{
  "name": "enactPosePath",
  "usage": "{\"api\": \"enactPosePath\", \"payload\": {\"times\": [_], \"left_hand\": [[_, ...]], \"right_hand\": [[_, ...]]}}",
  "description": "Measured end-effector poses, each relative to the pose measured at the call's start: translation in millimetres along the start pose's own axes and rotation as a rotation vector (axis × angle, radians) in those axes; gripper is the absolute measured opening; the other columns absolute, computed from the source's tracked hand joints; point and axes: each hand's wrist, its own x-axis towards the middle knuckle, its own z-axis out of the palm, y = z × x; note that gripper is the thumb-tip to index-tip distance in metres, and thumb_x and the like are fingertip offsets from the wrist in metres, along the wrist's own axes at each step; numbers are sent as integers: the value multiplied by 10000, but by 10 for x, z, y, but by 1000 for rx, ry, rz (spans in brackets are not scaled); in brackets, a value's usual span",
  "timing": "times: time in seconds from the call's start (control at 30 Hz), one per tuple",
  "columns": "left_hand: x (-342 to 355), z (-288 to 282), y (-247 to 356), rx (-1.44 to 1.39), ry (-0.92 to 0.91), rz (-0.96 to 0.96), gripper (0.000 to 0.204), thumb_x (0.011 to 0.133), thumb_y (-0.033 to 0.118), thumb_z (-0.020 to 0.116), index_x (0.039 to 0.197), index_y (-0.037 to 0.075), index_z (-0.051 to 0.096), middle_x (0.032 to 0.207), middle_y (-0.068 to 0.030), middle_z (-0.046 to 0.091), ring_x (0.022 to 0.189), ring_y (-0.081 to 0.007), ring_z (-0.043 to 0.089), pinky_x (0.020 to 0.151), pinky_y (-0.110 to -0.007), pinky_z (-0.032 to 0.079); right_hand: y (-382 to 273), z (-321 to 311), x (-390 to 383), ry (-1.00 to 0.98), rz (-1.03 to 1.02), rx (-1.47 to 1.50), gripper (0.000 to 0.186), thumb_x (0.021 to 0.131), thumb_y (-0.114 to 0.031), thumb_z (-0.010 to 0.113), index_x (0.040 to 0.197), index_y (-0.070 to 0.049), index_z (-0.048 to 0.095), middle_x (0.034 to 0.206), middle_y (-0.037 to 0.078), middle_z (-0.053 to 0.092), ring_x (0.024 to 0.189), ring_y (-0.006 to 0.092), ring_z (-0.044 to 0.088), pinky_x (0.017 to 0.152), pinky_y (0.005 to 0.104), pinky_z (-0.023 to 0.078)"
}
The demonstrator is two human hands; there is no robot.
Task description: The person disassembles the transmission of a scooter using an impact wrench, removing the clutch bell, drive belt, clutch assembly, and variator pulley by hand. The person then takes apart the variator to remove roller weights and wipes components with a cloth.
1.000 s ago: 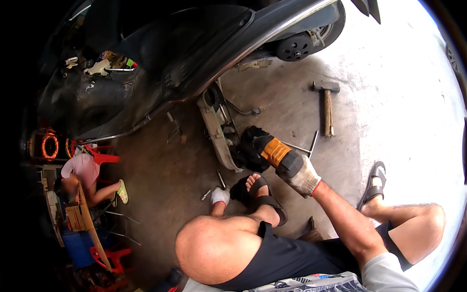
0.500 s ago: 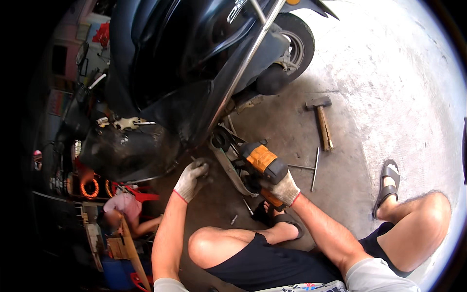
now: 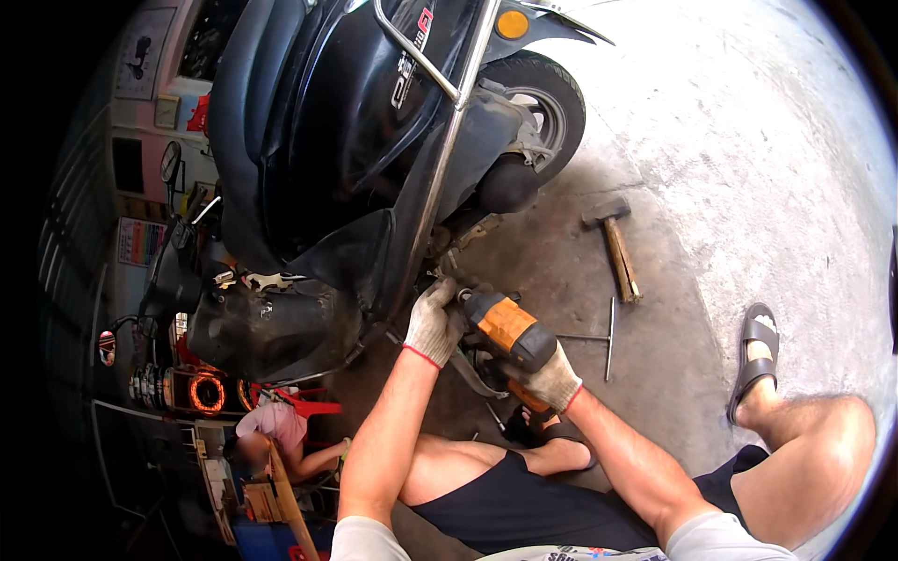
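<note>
A white work glove with a red cuff covers each hand. My right hand is closed round the handle of an orange and black cordless impact wrench, whose nose points at the low side of a dark scooter. Right beside that nose is my left hand, its fingers curled in toward the scooter's underside; what they hold, if anything, is hidden. Under the wrench and my hands, a long, curved-edged part shows only partly.
On the concrete to the right lie a wooden-handled hammer and a T-handle wrench. My sandalled foot rests at far right. A person in a pink top sits at lower left, near a red plastic chair.
My left hand has moved up and right, from apart to beside the wrench's nose. The wrench stays in my right hand. The view has shifted, showing more of the shop at left.
</note>
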Motion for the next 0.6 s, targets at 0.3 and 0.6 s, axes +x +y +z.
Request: {"api": "enactPosePath", "payload": {"times": [0.3,0.6], "left_hand": [[-21,58,-22,124,98,31,227,1029,145,471,1098,-52,562,951,-158,637,869,-295,682,829,-422,588],[-19,51,-78,359,163,41,245,999,181,510,1036,-30,628,861,-70,633,751,-176,628,704,-308,533]], "right_hand": [[26,-66,-16,42,-72,105,379,815,-185,730,1161,-54,645,1059,121,708,1003,277,683,870,369,544],[-36,-117,-34,-12,3,-4,345,813,-185,737,1123,-55,657,998,117,719,958,281,694,845,366,550]]}}
